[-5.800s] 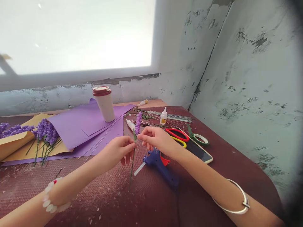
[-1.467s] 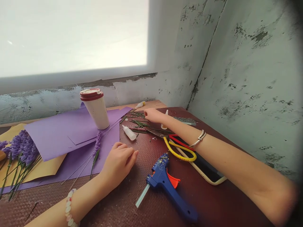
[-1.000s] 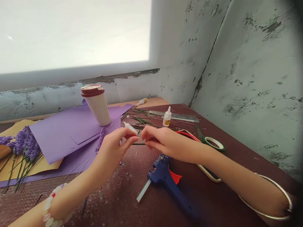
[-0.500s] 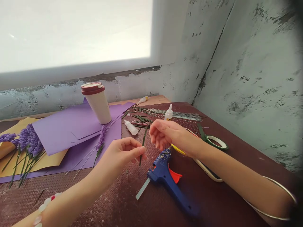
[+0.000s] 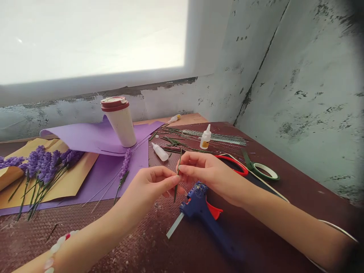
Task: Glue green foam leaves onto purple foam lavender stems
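A narrow green leaf strip (image 5: 178,175) stands almost upright between my hands. My right hand (image 5: 206,172) pinches its upper part between thumb and fingers. My left hand (image 5: 148,189) meets it lower down, with the fingertips closed against the strip. Just below my hands lies a blue hot glue gun (image 5: 200,208) with a red trigger and a glue stick. A purple paper lavender spike on a thin wire stem (image 5: 125,163) rests on the purple paper sheet (image 5: 132,178), left of my left hand.
Finished lavender stems (image 5: 42,165) lie on brown kraft paper (image 5: 74,178) at the left. A white cup with a red lid (image 5: 119,123) stands behind them. Glue bottles (image 5: 206,137), wires (image 5: 214,135), red-handled scissors (image 5: 233,164), green tape (image 5: 265,171) and a phone (image 5: 264,191) lie on the maroon table (image 5: 273,216).
My right hand has closed from a loose curl onto the green strip. My left hand has moved in to meet it, and the view has shifted slightly.
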Motion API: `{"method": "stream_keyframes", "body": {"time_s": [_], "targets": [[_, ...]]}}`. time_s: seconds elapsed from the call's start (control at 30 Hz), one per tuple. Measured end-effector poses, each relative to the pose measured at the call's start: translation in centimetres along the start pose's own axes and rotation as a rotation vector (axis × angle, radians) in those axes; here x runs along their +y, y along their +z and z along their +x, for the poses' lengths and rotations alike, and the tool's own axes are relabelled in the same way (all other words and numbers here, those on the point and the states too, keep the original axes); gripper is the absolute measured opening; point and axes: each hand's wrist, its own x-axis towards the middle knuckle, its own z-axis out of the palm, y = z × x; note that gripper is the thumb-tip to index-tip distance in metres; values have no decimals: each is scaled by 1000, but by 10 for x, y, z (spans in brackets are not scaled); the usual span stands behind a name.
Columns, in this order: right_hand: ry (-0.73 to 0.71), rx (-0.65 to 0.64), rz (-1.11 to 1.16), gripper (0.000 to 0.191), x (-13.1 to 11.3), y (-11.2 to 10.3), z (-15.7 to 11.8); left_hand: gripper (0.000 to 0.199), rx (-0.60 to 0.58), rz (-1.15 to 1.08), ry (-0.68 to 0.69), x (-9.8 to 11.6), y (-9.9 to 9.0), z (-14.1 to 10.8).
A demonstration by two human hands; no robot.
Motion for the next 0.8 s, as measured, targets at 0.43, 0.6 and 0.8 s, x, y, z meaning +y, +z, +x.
{"method": "stream_keyframes", "body": {"time_s": [0.43,0.6,0.8], "targets": [[9,-37,80,18,2,-3,1,22,-103,-195,-58,-11,-3,2],[20,-39,99,17,0,-1,1,24,-142,-233,-49,-10,-2,1],[12,48,40,18,1,-2,1,22,-121,-198,-78,-9,0,0]]}}
